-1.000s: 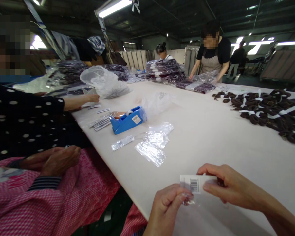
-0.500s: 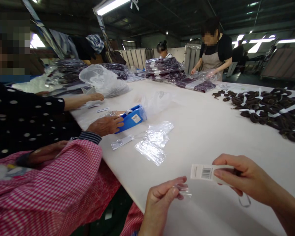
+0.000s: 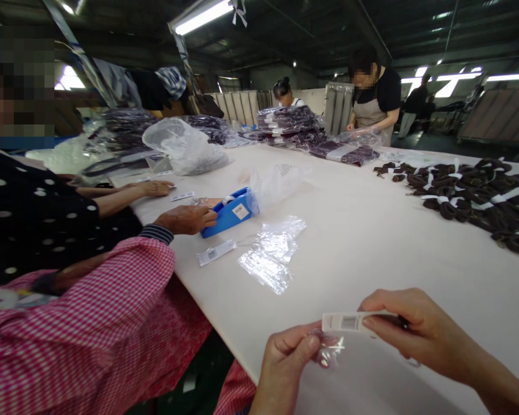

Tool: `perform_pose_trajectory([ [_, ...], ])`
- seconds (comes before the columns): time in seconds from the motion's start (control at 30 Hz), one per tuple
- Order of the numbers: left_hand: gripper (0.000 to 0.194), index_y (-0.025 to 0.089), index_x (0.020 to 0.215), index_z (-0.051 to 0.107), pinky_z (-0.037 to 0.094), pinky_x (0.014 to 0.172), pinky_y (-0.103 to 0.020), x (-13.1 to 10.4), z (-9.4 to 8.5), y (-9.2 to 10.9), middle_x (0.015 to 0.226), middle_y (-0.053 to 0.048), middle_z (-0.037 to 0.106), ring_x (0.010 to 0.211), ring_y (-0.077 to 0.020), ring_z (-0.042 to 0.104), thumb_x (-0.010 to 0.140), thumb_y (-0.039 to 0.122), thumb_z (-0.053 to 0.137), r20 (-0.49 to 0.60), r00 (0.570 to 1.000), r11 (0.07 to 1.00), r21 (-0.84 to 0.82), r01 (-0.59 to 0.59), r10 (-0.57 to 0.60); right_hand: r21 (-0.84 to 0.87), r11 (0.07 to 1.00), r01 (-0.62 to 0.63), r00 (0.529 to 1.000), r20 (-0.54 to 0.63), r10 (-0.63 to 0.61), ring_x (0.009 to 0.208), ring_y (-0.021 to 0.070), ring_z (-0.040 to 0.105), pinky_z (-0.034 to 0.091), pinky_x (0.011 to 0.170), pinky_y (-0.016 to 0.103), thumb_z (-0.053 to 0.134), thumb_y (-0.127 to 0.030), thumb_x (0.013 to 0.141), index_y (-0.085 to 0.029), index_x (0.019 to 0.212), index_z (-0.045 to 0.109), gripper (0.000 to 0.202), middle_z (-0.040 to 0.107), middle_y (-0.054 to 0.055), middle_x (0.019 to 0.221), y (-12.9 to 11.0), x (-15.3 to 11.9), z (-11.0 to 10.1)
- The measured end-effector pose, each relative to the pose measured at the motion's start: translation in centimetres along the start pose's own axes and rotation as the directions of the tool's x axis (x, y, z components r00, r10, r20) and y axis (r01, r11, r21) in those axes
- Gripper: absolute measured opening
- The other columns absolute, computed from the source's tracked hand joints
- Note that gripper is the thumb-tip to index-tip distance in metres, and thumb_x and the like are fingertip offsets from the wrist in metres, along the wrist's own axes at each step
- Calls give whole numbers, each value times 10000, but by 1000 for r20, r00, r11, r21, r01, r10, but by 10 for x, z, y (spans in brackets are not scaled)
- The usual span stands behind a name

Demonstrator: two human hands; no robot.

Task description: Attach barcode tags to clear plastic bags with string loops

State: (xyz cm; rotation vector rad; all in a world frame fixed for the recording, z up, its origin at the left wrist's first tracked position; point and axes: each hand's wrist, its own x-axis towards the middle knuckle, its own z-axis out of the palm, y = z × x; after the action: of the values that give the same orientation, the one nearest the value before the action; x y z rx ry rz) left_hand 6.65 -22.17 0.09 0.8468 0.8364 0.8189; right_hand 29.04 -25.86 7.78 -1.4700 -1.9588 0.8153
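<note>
One barcode tag (image 3: 349, 322), one clear sleeve (image 3: 328, 351)

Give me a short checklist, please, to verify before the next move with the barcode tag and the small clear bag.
1. Right hand pinches the barcode tag: ok.
2. Left hand pinches the small clear bag: ok.
3. Tag end next to the bag: ok.
4. Bag mouth open: cannot tell.
5. Tag already inside the bag: cannot tell.
6. Neighbour's hand, on the blue tape dispenser, well apart: ok.
</note>
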Motion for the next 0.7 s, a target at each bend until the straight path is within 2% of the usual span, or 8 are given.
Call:
perform_pose_trajectory([
  [0.17,263,155,846,803,487,617,-237,1,1,-4,744,-93,783,594,-139,626,681,359,796,-5,999,998,-48,41,-41,-65,996,56,998,24,-55,596,87,550,372,550,188,495,-284,944,-230,899,669,188,668,-25,738,4,3,1],
  [0.27,269,151,823,802,506,629,-258,2,1,-4,757,-98,783,603,-153,638,672,374,803,-19,998,997,-54,52,-53,-59,998,39,999,14,-38,588,84,535,361,552,188,486,-282,947,-225,892,663,194,647,-30,715,5,3,1],
  [0.37,277,143,816,800,507,621,-262,3,1,-5,725,-96,776,598,-158,640,675,382,800,-11,999,997,-55,48,-49,-33,999,12,1000,23,-11,544,80,488,333,520,191,491,-298,943,-215,864,657,202,590,-44,651,5,3,1],
  [0.5,341,133,905,794,493,594,-242,2,4,-3,746,-108,781,573,-141,622,686,394,791,-5,999,998,-41,42,-43,-43,999,-13,996,84,16,496,79,426,292,482,194,504,-284,923,-204,814,643,194,480,-67,566,3,3,0],
  [0.7,352,146,929,791,504,638,-238,-1,10,4,835,-103,783,640,-139,621,677,392,799,-14,998,997,-25,67,-67,-96,995,-28,987,155,42,532,87,455,310,512,192,502,-239,898,-198,802,641,174,526,-52,602,3,6,-2],
])
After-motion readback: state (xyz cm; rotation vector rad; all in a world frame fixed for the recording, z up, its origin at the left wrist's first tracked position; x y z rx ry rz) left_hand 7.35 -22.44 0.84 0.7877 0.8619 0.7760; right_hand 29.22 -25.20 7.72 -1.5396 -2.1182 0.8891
